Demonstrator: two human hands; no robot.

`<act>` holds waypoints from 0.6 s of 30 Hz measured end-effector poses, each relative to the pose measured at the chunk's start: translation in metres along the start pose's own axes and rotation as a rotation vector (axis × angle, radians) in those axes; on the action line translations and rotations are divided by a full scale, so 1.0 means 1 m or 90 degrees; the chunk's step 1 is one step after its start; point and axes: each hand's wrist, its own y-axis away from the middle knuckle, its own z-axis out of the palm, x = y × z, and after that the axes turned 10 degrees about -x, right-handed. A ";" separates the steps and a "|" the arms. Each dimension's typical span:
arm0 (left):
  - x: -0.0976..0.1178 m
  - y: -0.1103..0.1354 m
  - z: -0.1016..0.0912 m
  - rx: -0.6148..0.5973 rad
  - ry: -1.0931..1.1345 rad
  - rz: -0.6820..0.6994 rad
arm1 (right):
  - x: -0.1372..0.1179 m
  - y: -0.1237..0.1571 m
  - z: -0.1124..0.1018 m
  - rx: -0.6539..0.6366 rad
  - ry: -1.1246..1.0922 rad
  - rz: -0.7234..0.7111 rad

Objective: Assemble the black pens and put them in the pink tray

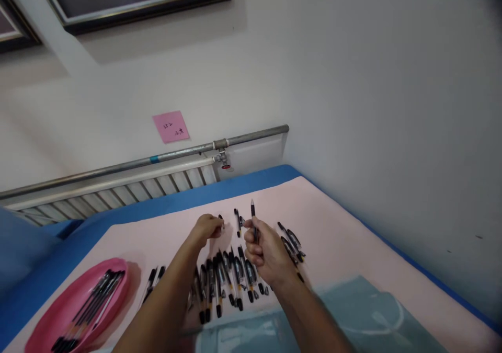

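Observation:
My right hand [264, 251] is closed around a black pen [253, 214] that sticks up from my fist, tip pointing away. My left hand [207, 227] is stretched forward over the pink table cover, its fingers pinched on a small dark piece [221, 220] that I cannot make out. Below both hands lies a row of several black pens [225, 280] with clear barrels. Another small cluster of pens [292, 243] lies just right of my right hand.
A pink oval tray [55, 311] holding several pens sits at the near left. Two loose pens [152, 280] lie beside it. The pink cover [353, 248] lies on a blue table against a white wall with a radiator [117, 188], pipe and pink note [170, 126].

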 end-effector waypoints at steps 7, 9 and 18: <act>-0.027 0.076 -0.033 -0.080 0.678 0.037 | 0.045 0.012 0.021 -0.080 0.410 0.136; -0.035 0.085 -0.033 -0.072 0.795 0.028 | 0.058 0.013 0.023 -0.098 0.511 0.129; -0.058 0.079 -0.037 -0.069 0.922 0.014 | 0.081 0.005 0.015 -0.139 0.716 0.059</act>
